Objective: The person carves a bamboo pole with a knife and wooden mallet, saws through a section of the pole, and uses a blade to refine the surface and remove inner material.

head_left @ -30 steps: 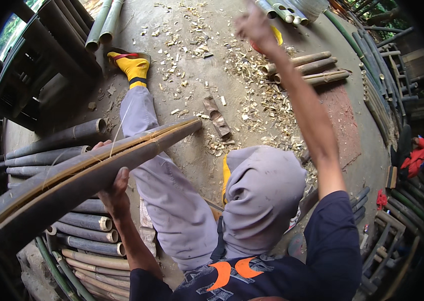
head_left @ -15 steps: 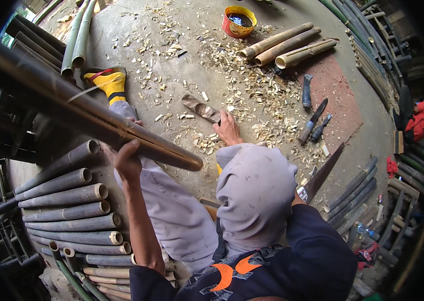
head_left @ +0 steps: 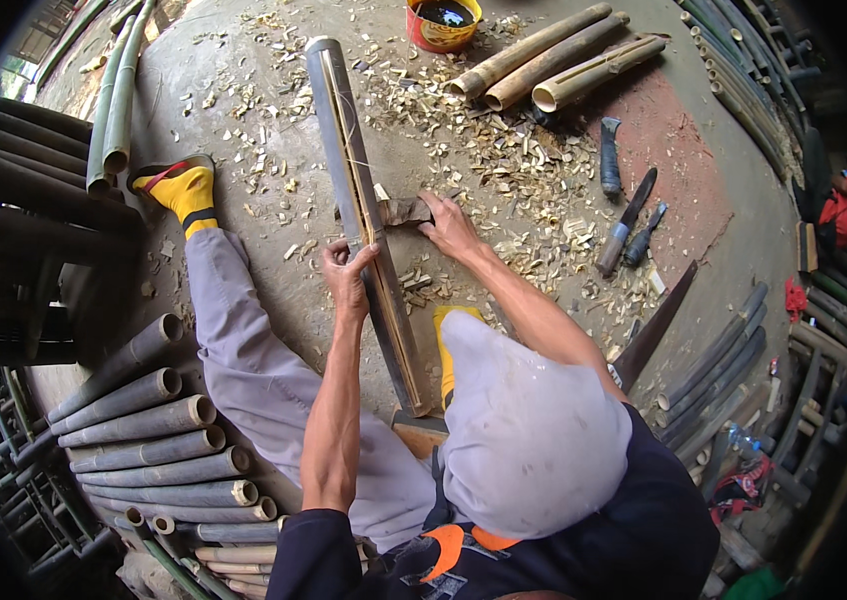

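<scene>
A dark bamboo pole (head_left: 328, 95) with a long slot along it lies slanted in front of me, its near end by my bent right knee. My left hand (head_left: 348, 280) is closed on the pole's left side near its middle, thumb across the top. Under the pole, a short notched wooden block (head_left: 403, 212) sticks out to the right. My right hand (head_left: 451, 228) grips the right end of this block, fingers curled over its edge. The block's left part is mostly hidden by the pole.
Wood chips (head_left: 513, 160) litter the floor. To the right lie a knife (head_left: 628, 222), two smaller dark-handled tools and a saw blade (head_left: 655, 320). Farther off are cut bamboo pieces (head_left: 598, 75) and a bucket (head_left: 443, 28) of dark liquid. Several bamboo poles (head_left: 148, 430) are stacked at left.
The bamboo pole has swung from a raised slant on the left down across the wooden block. My left hand has moved right with it; my right hand has stayed at the block.
</scene>
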Demonstrator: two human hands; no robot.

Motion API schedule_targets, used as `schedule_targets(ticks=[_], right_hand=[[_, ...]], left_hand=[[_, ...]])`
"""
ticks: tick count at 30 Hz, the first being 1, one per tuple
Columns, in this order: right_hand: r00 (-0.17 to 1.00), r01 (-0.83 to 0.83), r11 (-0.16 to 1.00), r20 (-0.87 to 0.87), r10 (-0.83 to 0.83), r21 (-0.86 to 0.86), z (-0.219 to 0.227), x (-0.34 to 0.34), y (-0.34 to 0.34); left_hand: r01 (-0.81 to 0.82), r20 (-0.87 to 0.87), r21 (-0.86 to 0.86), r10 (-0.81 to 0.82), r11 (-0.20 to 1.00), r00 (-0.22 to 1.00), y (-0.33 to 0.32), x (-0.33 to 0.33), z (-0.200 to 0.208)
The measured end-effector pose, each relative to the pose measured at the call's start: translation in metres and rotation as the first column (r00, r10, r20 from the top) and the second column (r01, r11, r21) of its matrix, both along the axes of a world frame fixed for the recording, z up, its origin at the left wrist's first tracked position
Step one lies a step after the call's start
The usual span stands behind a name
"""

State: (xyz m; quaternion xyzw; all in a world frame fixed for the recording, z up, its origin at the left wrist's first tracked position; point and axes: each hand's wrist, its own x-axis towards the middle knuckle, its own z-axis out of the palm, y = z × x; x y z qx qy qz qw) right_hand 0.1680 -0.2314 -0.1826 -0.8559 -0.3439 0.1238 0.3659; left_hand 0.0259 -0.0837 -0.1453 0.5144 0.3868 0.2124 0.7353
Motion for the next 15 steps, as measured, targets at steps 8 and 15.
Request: schedule_targets(ticks=[8,15], right_hand=[[0.997,0.007,0.992,-0.071,-0.016,-0.124,0.003,0.023,0.004],[0.948,0.207,0.978,-0.245,-0.206,-0.022,0.023,0.022,-0.014]], left_hand=[[0.118,-0.094,-0.051,-0.122,0.992,0.988,-0.026,0.022,-0.021],[0.172,-0.181,0.075,-0.157,0.982,0.971,-0.025,0.019,-0.026]])
